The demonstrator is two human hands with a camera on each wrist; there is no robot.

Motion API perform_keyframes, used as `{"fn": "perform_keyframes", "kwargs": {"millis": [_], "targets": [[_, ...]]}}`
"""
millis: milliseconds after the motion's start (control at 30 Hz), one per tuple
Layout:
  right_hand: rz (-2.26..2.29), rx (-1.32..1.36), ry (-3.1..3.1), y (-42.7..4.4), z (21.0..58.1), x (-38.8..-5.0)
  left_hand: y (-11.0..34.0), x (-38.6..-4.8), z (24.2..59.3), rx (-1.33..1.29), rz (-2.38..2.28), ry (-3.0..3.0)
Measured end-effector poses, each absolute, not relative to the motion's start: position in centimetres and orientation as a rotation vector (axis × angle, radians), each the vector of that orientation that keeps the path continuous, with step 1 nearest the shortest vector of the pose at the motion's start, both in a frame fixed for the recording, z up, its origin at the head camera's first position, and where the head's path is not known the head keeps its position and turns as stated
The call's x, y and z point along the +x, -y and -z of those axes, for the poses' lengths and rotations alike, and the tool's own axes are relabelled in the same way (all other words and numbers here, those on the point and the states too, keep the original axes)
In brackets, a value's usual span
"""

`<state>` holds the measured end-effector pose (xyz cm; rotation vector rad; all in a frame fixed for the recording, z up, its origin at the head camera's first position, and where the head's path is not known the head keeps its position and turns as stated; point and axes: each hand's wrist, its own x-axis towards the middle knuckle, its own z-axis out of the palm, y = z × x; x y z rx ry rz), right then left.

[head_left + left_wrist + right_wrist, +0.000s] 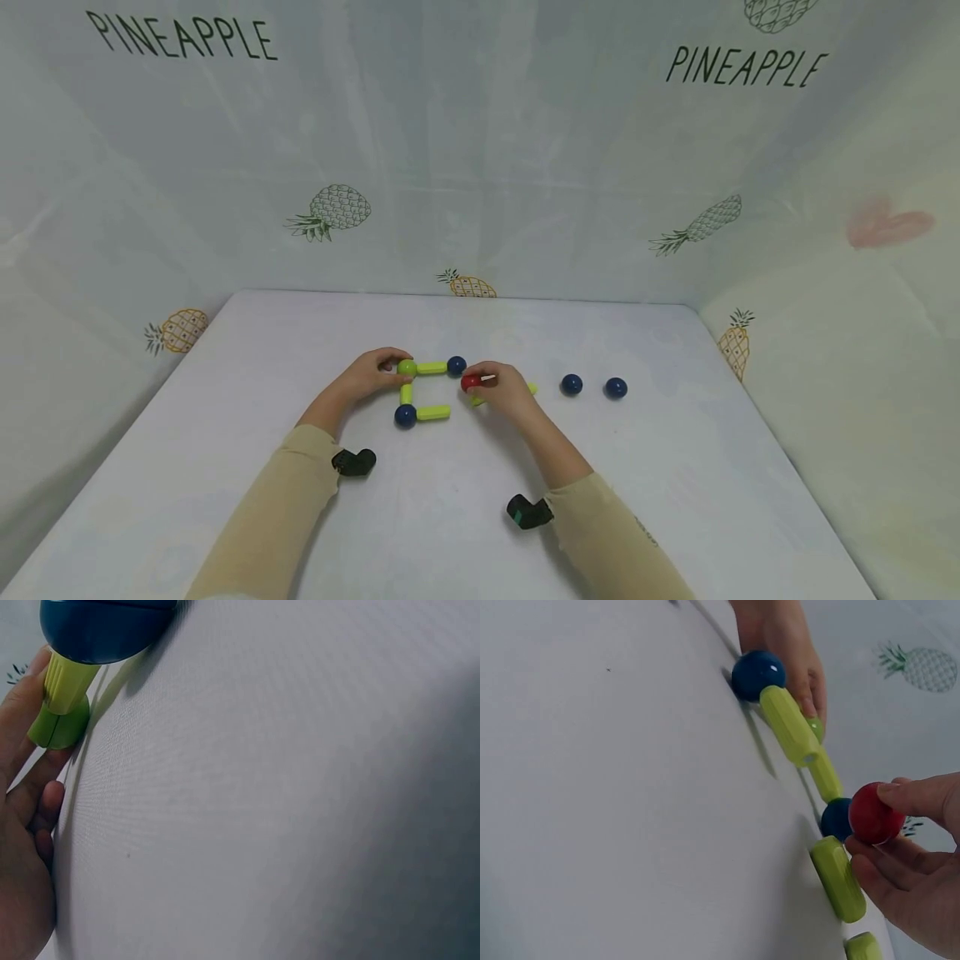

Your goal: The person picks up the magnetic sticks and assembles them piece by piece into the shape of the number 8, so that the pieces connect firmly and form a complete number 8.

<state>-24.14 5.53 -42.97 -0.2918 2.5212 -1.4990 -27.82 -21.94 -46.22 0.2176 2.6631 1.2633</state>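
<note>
My left hand (371, 375) holds a light green ball (407, 367) at a corner of a C-shaped frame lying on the table. Yellow-green rods (431, 367) run from that corner to a blue ball (457, 366) on the right and to a nearer blue ball (405, 416). From the nearer blue ball another rod (433, 412) points right, its end free. Between thumb and fingers, my right hand (508, 392) pinches a red ball (875, 814) close beside the far blue ball. Beneath that hand lies a loose rod (838, 879), with part of a second rod (863, 946) showing.
Two loose blue balls (572, 384) lie to the right on the white table (675, 483). A pineapple-print cloth (480, 167) hangs behind the table and along its sides. Each wrist carries a black device (354, 462) near the sleeve.
</note>
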Motion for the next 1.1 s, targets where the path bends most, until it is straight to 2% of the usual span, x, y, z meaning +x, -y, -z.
{"fn": "perform_keyframes", "kwargs": {"millis": [1100], "targets": [[1.371,-0.352,-2.53,-4.7,43.8,-22.6,21.9,-27.8,46.4,0.238,-1.244,-2.671]]}}
